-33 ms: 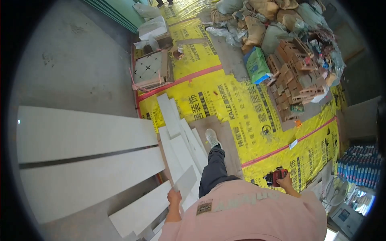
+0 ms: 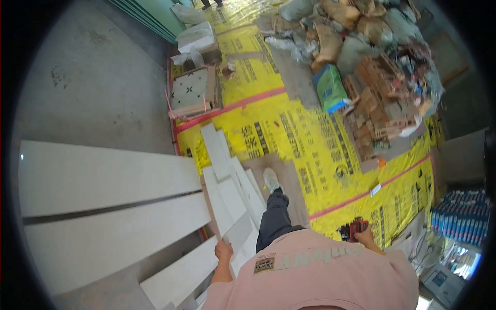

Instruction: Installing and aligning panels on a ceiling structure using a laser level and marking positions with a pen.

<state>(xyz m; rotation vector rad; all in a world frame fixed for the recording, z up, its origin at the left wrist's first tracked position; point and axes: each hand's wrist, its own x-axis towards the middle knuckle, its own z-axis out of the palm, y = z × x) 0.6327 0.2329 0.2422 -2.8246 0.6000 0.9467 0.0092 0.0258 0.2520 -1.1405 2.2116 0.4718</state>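
My left hand (image 2: 223,250) is closed on the edge of a small pale grey board (image 2: 236,233), over several white strips (image 2: 219,150) lying in an overlapping stack at my left front. My right hand (image 2: 365,235) grips a red and black tool (image 2: 354,227), held out at my lower right; it looks like a laser level. Two long white boards (image 2: 108,175) lie side by side at the left, with a dark gap between them, and a shorter one (image 2: 175,271) is below them. My trouser leg and pale shoe (image 2: 272,180) show between my hands.
Yellow printed sheeting (image 2: 305,144) with red tape covers much floor. Sacks (image 2: 346,15), bricks (image 2: 385,103) and a green bag (image 2: 330,90) are heaped back right. A tile crate (image 2: 191,90) stands back left. Stacked blue packs (image 2: 460,217) and a fan (image 2: 429,250) are right. Someone's feet (image 2: 212,4) show far back.
The scene sits very slightly lower in the picture, as from a small head movement. Both hands keep their hold and are nearly in the same place.
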